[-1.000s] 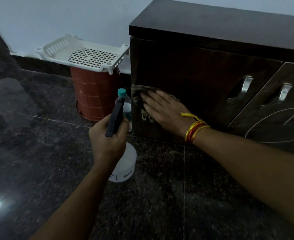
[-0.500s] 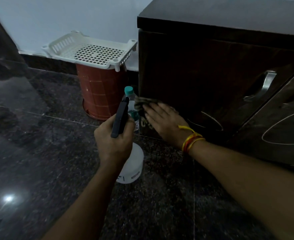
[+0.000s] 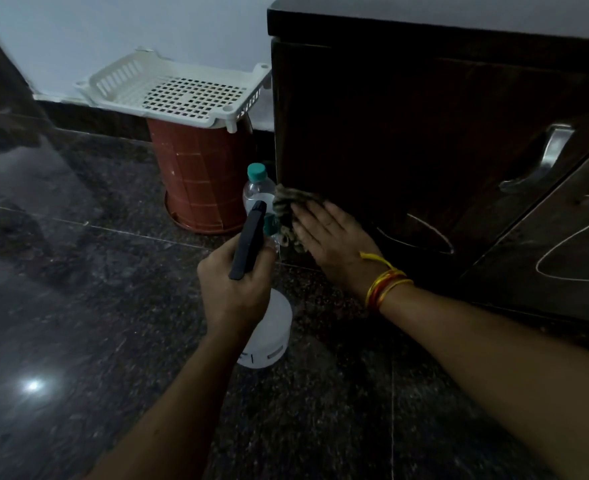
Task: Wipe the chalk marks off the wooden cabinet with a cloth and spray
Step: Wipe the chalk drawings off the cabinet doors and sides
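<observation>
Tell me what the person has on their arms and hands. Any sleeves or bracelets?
No sleeves show: both forearms are bare right up to the frame's edge. The right hand has a bunch of thin thread bands around its wrist, yellow, orange and red, with a loose yellow end sticking out. The left hand has nothing on its wrist. No gloves or rings can be seen on either of the hands.
</observation>
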The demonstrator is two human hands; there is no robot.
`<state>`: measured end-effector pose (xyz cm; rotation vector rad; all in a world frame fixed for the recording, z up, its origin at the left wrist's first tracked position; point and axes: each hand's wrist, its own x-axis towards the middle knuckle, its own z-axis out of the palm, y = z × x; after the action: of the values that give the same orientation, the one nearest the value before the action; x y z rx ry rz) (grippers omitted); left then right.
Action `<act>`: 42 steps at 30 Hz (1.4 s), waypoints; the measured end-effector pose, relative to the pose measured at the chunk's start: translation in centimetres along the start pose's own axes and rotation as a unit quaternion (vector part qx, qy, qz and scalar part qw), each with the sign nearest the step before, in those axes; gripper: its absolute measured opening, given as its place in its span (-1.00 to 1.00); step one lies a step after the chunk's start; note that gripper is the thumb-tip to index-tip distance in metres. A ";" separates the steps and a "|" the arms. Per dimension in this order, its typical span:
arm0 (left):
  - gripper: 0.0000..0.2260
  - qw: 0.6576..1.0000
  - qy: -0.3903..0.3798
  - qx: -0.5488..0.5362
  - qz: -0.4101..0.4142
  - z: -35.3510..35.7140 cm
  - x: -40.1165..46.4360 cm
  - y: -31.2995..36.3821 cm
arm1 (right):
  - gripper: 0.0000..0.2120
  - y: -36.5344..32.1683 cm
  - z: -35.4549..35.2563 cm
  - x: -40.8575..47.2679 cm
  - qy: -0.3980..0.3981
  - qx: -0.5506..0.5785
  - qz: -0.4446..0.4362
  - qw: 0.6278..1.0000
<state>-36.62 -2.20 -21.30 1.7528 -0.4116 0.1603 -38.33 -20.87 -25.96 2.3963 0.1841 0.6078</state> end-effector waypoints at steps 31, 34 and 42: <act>-0.73 0.998 0.017 0.054 -0.002 1.4 0.8 0.6 | -0.59 -2.3 1.8 -0.5 -0.003 0.051 -0.017 0.999; -0.75 0.998 -0.008 0.062 -0.001 1.4 0.7 0.5 | -0.59 -2.7 1.9 -1.1 -0.036 0.046 -0.045 0.997; -0.66 0.996 -0.043 0.070 -0.025 1.4 0.2 0.1 | -0.54 -1.5 1.5 -3.7 -0.096 0.047 -0.056 0.993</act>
<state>-36.59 -3.60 -21.45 1.9113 -0.4267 0.0798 -40.88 -21.61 -29.36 2.4985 0.2678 0.3215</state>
